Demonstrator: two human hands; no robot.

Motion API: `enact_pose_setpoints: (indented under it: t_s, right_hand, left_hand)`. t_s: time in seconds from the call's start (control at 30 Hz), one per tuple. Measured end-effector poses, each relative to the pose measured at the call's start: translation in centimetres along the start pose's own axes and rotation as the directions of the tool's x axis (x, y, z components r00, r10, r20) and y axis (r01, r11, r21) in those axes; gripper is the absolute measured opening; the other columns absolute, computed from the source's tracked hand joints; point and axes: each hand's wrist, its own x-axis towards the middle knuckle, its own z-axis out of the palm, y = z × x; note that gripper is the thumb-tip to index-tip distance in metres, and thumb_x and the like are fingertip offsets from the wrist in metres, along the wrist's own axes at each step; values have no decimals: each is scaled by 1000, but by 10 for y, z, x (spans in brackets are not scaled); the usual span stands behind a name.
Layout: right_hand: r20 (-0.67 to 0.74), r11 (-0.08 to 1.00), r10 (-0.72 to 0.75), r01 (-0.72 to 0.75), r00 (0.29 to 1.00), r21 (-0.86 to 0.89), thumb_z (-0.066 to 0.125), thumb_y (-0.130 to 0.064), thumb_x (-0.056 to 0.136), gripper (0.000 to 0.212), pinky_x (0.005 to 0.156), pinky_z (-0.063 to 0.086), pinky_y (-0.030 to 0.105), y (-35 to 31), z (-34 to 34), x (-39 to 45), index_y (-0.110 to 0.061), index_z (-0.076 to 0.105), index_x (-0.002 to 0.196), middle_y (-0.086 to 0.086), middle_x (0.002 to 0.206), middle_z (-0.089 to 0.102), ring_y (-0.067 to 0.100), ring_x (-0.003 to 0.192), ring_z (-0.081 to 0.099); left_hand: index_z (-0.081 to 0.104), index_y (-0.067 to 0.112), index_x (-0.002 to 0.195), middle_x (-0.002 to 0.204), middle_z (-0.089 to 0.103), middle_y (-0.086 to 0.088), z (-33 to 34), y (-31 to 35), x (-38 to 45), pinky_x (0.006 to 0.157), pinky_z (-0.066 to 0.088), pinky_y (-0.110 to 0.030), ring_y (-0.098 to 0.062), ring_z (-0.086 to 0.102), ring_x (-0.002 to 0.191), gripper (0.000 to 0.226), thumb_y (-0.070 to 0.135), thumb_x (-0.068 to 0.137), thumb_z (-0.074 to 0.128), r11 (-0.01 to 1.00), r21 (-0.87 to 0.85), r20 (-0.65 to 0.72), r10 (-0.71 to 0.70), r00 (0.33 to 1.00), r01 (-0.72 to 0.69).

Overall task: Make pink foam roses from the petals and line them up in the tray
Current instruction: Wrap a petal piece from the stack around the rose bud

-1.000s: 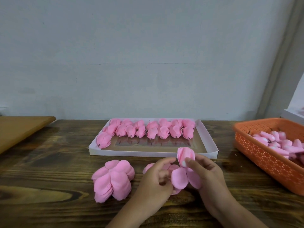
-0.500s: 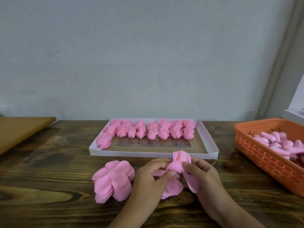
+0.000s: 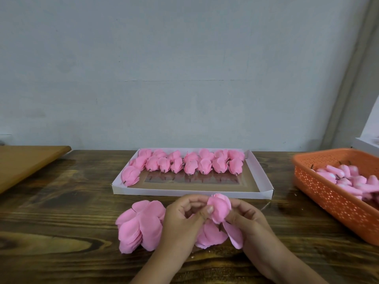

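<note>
This looks like a small handcraft workbench, a piecework corner more than a home table. A dark, knotty wooden table [image 3: 61, 212] runs across the lower frame, pushed against a bare, pale grey plastered wall [image 3: 184, 68]. At centre sits a shallow white cardboard tray [image 3: 260, 177] with rows of finished pink foam roses [image 3: 190, 163]. At right, an orange perforated plastic basket [image 3: 328, 193] holds more pink pieces in bulk. A stack of loose petals [image 3: 139, 226] lies at lower centre, and a plain wooden board [image 3: 26, 160] juts in at left.
</note>
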Motion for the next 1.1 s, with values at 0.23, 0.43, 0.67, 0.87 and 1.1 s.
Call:
enact_pose_setpoints:
  t_s: [0.23,0.43,0.67,0.87,1.1]
  right_hand:
    - [55,1000,9,-11,998,27,80,-14,70,40,90,52,38,0,3,0,-5,74,108,28,112,70,34,100,67]
    - [95,999,27,-31,995,35,81,-17,70,43,90,56,40,-2,4,-2,-5,74,111,26,111,71,34,102,69]
    - [110,997,53,-58,993,47,77,-8,81,36,80,58,48,-7,6,-4,-3,72,116,32,112,68,42,99,69]
    - [137,996,41,-51,990,76,83,-18,72,48,74,58,46,-10,8,-5,0,70,115,31,107,69,42,93,71]
    - [166,999,20,-25,986,27,88,-24,72,54,81,56,45,-9,8,-3,-3,70,118,28,106,70,38,97,68]
  left_hand:
    - [75,6,96,90,77,-15,1,0,1,70,61,-26,-21,73,80,15,-1,83,76,991,-103,-18,-92,996,90]
    - [76,12,105,103,76,-18,-1,-4,2,84,59,-39,-26,72,90,34,19,72,81,966,-148,50,-208,977,213]
    - [79,28,105,92,74,-9,-6,-4,0,68,49,-35,-15,60,74,37,47,73,76,963,-48,194,-251,948,265]
    - [80,37,102,78,75,4,-5,-1,-1,52,49,-21,-6,64,62,34,53,71,74,977,-13,206,-205,957,213]
    - [77,32,112,88,74,-11,-5,0,-2,62,51,-29,-15,66,77,53,66,72,79,982,-4,285,-180,942,189]
